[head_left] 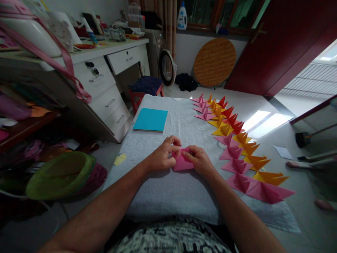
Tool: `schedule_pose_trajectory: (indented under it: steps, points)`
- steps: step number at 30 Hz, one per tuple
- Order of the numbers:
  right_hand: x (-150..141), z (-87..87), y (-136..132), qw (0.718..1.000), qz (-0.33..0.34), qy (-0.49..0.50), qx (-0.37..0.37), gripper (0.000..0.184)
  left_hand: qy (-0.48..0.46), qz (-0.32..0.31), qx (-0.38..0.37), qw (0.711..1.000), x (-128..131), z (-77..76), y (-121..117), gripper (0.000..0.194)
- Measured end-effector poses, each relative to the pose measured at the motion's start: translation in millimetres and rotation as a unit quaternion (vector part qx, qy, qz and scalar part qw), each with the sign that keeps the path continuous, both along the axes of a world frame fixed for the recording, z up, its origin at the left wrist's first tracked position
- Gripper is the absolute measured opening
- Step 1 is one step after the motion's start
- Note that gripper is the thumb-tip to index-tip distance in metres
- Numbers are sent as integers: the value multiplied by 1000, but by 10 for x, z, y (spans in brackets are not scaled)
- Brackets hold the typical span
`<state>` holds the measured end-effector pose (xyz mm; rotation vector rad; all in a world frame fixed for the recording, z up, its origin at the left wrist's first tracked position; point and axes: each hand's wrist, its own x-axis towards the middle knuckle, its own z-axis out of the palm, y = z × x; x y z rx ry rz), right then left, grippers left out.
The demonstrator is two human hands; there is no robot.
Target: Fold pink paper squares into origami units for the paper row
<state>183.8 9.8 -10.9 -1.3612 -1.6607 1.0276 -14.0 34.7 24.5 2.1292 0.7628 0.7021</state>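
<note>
A piece of pink origami paper (182,165), folded into a small shape, lies on the cloth-covered table (168,196) in front of me. My left hand (166,153) presses its left edge with bent fingers. My right hand (199,158) pinches the paper's right side, the thumb lying on top. Parts of the folds are hidden under my fingers. Beyond my left hand sits a stack of square paper (151,119) with a blue sheet on top. Along the right side stand rows of folded paper cranes (237,165) in pink, yellow and red.
A yellow scrap (120,159) rests near the table's left edge. On the floor to the left is a green-rimmed waste basket (61,175). A blue-topped stool (146,85) stands behind the table, beside a white desk (113,102). A round wooden board (215,62) leans against the far wall.
</note>
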Motion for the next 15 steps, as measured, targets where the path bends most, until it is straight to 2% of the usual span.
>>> schedule_pose_trajectory:
  steps: [4,10,15]
  points:
    - [2,-10,1,1000,7,-8,5,25,11,-12,-30,999,-51,13,39,2]
    - [-3,-58,18,998,-17,-44,41,27,5,13,-65,998,-143,-5,65,22]
    - [-14,-35,29,996,-22,-58,58,19,1,24,-91,996,-122,-75,58,21]
